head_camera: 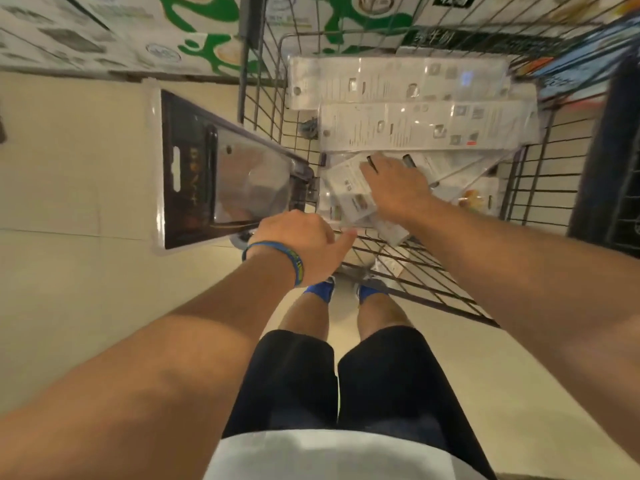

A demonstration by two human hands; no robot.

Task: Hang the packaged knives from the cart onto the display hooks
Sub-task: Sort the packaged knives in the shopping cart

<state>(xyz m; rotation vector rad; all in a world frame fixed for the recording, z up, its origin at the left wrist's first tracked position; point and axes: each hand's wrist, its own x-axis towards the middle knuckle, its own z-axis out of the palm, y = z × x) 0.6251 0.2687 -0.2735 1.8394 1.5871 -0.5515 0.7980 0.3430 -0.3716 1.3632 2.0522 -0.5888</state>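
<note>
I look straight down at a wire shopping cart (pixel 263 109) that holds several packaged knives, white backs up (pixel 398 81). My left hand (pixel 294 237) grips the lower end of one packaged knife (pixel 214 174), a dark card under a clear blister with a hang slot, held out over the floor to the left of the cart. My right hand (pixel 394 188) reaches into the cart, fingers closing on another white-backed package (pixel 349 192) near the front of the pile. No display hooks are in view.
Green-and-white cartons (pixel 194 32) are stacked beyond the cart at the top. A dark fixture (pixel 606 168) stands at the right edge. My legs and blue shoes (pixel 322 289) are just behind the cart. Pale tiled floor (pixel 76 188) spreads to the left.
</note>
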